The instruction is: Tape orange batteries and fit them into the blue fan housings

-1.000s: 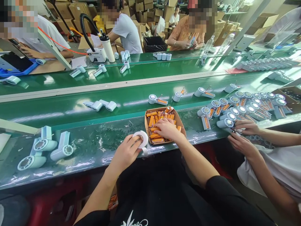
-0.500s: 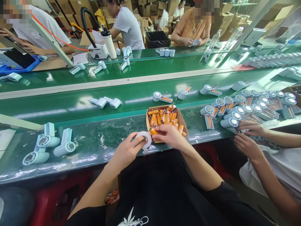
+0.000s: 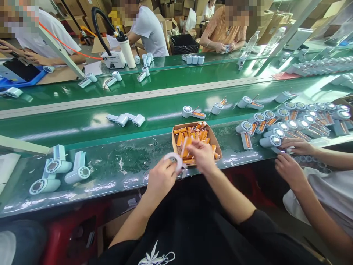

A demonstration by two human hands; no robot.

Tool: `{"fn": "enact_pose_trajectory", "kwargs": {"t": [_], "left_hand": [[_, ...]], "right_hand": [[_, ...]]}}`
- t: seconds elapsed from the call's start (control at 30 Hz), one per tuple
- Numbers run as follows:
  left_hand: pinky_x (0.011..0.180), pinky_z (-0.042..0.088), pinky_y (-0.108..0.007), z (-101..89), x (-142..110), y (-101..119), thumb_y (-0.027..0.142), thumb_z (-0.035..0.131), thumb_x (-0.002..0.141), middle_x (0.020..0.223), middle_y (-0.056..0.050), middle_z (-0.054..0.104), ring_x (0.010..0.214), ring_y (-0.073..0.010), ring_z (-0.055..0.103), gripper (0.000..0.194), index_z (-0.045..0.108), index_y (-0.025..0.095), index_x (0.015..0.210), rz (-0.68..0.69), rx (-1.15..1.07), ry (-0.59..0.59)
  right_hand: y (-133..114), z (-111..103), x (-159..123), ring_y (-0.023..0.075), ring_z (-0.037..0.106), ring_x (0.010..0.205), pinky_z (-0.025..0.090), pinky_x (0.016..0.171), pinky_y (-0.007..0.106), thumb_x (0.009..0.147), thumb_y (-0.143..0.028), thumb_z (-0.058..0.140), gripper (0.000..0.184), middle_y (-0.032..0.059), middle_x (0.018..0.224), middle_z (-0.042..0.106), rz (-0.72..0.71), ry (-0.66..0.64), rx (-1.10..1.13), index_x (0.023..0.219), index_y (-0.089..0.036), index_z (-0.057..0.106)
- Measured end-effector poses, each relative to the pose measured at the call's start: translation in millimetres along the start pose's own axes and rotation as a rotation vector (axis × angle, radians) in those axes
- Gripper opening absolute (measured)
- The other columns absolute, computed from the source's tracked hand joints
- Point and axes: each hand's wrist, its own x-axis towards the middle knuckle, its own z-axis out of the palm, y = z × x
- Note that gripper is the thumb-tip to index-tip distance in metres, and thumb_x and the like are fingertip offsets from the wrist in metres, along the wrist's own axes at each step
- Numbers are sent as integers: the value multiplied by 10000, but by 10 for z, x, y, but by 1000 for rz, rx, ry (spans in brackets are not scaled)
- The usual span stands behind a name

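Note:
My left hand (image 3: 163, 176) is closed around a roll of white tape (image 3: 173, 157), its fingers hooked over the ring. Close beside it, my right hand (image 3: 202, 155) pinches an orange battery (image 3: 186, 144), somewhat smeared by motion, with a pale strip along its left side. Both hands are at the near edge of a cardboard tray (image 3: 217, 145) holding several orange batteries with white ends. Whether the tape touches the held battery, I cannot tell.
Pale blue fan-like housings (image 3: 78, 173) stand on the bench at left. More housings (image 3: 275, 132) with orange batteries crowd the right, where a co-worker's hands (image 3: 292, 158) work. A green conveyor (image 3: 162, 116) runs behind the tray. People sit across the line.
My left hand and the tape roll have shifted right. The battery in my right hand has swung to a more upright tilt and risen slightly over the tray.

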Motion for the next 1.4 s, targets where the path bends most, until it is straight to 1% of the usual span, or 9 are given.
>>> {"fn": "enact_pose_trajectory", "kwargs": {"t": [0.1,0.2,0.33,0.5,0.6,0.8,0.93,1.27,1.4], "left_hand": [[1006,605,-386,36,-196,-392,303,746,925,1007,-71,794,1264,-298,685,121,793,238,1016,-27,-58,-138],[1043,581,-429,-27,-191,-920,411,712,935,1131,-80,808,1250,-318,684,224,802,235,1039,-285,-60,-154],[1084,531,-404,-53,420,-1447,405,430,1055,1256,-95,776,1214,-274,692,400,775,232,1162,-683,-35,-114],[952,551,-524,146,1425,-1798,580,399,1035,1294,-259,713,1188,-422,683,596,639,133,1348,-856,69,-180],[907,553,-430,305,1745,-1794,543,494,1014,1331,-238,687,1153,-365,704,572,546,148,1424,-744,95,-251],[996,509,-336,465,2059,-1579,405,739,853,1355,-90,678,1212,-287,667,613,558,298,1429,-180,92,-476],[992,505,-325,466,2353,-1515,252,762,799,1310,-53,701,1258,-274,633,615,619,365,1386,55,113,-587],[949,518,-372,716,2594,-1145,244,765,797,1166,-124,746,1104,-306,703,221,805,216,1012,156,186,-644],[956,520,-392,748,2637,-1201,284,785,802,1151,-163,756,1190,-342,652,160,812,188,927,99,156,-611]], "right_hand": [[-641,-468,391,193,750,825,643,730,346,702,-433,926,275,-8,886,780,-380,178,14,840,-303,727],[-1014,-822,615,216,758,877,649,718,361,740,-403,921,246,25,1000,797,-528,184,-17,925,-324,779],[-746,-779,520,198,764,763,638,645,317,677,-378,956,344,44,914,813,-377,78,-14,935,-231,782],[-265,-541,287,222,795,781,661,674,335,685,-459,959,435,46,911,823,-213,-34,47,997,-226,764],[-213,-586,238,221,797,748,657,645,316,656,-461,980,454,43,865,824,-156,-69,58,989,-230,775],[-396,-766,493,200,791,713,645,606,287,646,-429,991,472,36,874,825,-135,-93,0,1006,-226,763],[-532,-620,865,185,788,750,644,647,283,644,-394,985,714,-1,906,819,-185,-132,-4,1280,-284,680],[-302,-51,1760,173,723,718,615,684,320,647,-434,900,559,-30,785,754,-256,-312,-248,1128,-215,719],[-216,-38,1948,180,747,769,602,742,320,798,-408,796,453,21,877,796,-306,-292,-632,1177,-182,693]]}}
